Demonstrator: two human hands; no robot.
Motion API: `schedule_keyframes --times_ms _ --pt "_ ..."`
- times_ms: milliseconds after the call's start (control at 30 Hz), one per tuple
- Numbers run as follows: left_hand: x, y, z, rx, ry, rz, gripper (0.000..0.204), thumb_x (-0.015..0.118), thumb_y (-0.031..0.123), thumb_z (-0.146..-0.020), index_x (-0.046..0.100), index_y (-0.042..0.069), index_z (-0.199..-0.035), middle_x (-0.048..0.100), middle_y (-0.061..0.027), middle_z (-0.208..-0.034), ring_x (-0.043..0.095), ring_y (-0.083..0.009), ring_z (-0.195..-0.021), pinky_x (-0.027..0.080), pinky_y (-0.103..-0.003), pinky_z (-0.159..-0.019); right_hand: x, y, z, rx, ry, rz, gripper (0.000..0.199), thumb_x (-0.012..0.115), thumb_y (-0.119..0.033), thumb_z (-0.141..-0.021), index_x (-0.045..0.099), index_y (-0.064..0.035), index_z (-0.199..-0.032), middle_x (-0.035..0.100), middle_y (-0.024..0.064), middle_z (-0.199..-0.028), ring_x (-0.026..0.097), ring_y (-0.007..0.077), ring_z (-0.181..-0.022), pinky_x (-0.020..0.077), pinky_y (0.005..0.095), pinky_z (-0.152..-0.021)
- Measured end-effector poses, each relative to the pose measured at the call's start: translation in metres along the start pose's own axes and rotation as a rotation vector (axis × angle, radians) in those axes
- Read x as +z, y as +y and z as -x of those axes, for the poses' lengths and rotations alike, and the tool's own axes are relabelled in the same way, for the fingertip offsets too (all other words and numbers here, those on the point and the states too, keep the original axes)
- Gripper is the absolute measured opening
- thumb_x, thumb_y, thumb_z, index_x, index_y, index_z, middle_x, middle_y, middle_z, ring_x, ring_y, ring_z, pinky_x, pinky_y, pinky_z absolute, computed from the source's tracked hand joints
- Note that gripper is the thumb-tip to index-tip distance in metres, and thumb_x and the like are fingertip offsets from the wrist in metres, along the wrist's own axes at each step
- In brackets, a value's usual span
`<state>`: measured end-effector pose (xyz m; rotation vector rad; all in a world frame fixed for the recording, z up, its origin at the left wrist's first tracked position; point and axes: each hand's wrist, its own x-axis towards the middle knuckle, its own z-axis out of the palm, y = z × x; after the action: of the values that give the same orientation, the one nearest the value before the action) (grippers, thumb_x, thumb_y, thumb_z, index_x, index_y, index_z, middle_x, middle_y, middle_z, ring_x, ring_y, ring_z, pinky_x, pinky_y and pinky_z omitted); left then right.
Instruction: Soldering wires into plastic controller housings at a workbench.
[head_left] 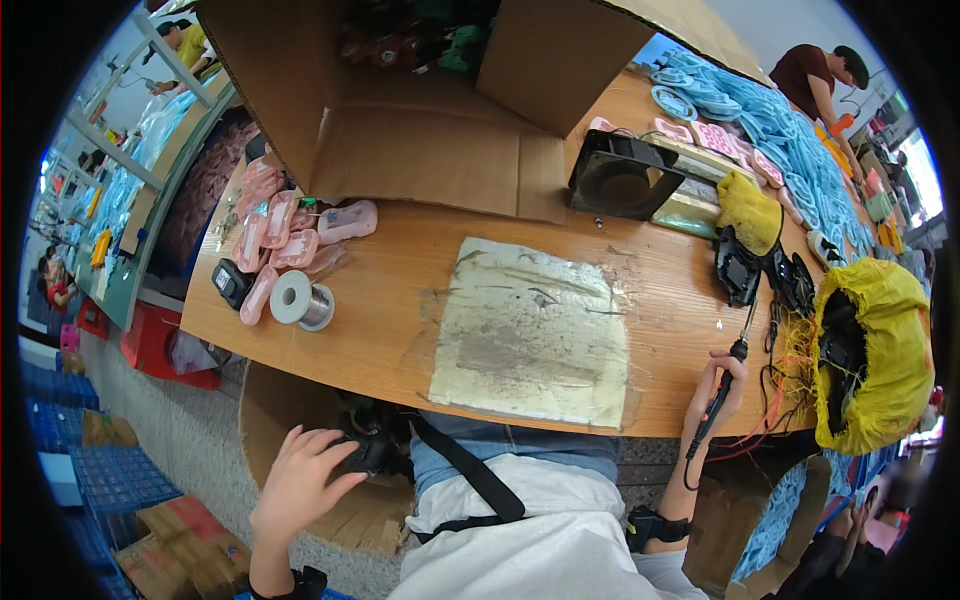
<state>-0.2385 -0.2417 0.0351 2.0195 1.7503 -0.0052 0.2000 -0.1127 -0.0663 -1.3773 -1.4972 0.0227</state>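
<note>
Left hand (298, 478): fingers spread, reaching into a cardboard box (262, 405) below the desk (400, 300) edge, touching a dark part (368, 450).
Right hand (722, 388): fingers wrapped around a black soldering iron (722, 385), tip raised over the desk's right side.
Work pad (530, 332): pale, stained sheet, centre desk.
Solder spool (300, 300): left, beside pink casings (275, 240).
Handling advice: keep the iron tip away from the cables (790, 370) while lifting one part.

White apron, blue jeans, black strap, black bands on both wrists.
</note>
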Motion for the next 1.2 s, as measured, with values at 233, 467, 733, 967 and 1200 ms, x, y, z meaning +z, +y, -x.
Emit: schedule_keyframes --times_ms 233,467,733,967,1200 --pt "-0.014 0.049 -0.064 0.299 0.084 0.199 0.032 0.07 0.022 -0.078 0.065 0.004 -0.104 0.063 -0.0108 -0.105 0.059 -0.0295 -0.096 0.047 -0.037 -0.084 -0.013 0.009 0.012 -0.203 0.095 0.068 0.016 0.056 0.004 -0.081 0.053 -0.004 -0.095 0.057 0.0141 -0.084 0.053 0.0265 -0.069 0.0441 0.0356 -0.062" --pt "0.005 0.174 -0.203 0.812 0.057 0.214 0.027 0.066 0.02 -0.083 0.065 0.004 -0.104 0.064 -0.0119 -0.1 0.061 -0.0302 -0.09 0.048 -0.037 -0.08 -0.041 0.01 0.016 -0.147 0.219 0.117 0.016 0.055 0.001 -0.085 0.053 -0.0042 -0.1 0.055 0.0166 -0.082 0.052 0.0295 -0.068 0.0433 0.0359 -0.06" --pt "0.048 0.231 -0.185 0.612 -0.211 0.885 0.021 0.056 0.013 -0.09 0.064 -0.001 -0.105 0.066 -0.0106 -0.101 0.061 -0.0168 -0.093 0.047 -0.027 -0.079 -0.015 -0.018 0.001 -0.249 0.144 0.026 0.037 0.069 -0.012 -0.074 0.054 -0.0134 -0.107 0.046 0.0061 -0.073 0.045 0.0228 -0.064 0.0346 0.0376 -0.067" --pt "0.065 0.201 -0.182 0.398 -0.231 1.346 0.023 0.051 0.014 -0.095 0.061 -0.004 -0.105 0.062 -0.0103 -0.104 0.057 -0.0155 -0.098 0.043 -0.028 -0.085 0.027 -0.051 -0.006 -0.266 0.073 -0.166 0.046 0.072 -0.016 -0.076 0.051 -0.013 -0.117 0.051 0.0032 -0.077 0.046 0.0206 -0.065 0.0324 0.037 -0.077" --pt "0.063 0.188 -0.189 0.427 -0.173 1.199 0.024 0.053 0.016 -0.094 0.062 0.0 -0.108 0.062 -0.01 -0.107 0.058 -0.0173 -0.099 0.044 -0.028 -0.084 0.029 -0.021 -0.088 -0.164 -0.023 0.09 0.024 0.067 -0.006 -0.079 0.053 -0.0082 -0.099 0.051 0.0085 -0.08 0.052 0.0268 -0.076 0.0396 0.0377 -0.072"
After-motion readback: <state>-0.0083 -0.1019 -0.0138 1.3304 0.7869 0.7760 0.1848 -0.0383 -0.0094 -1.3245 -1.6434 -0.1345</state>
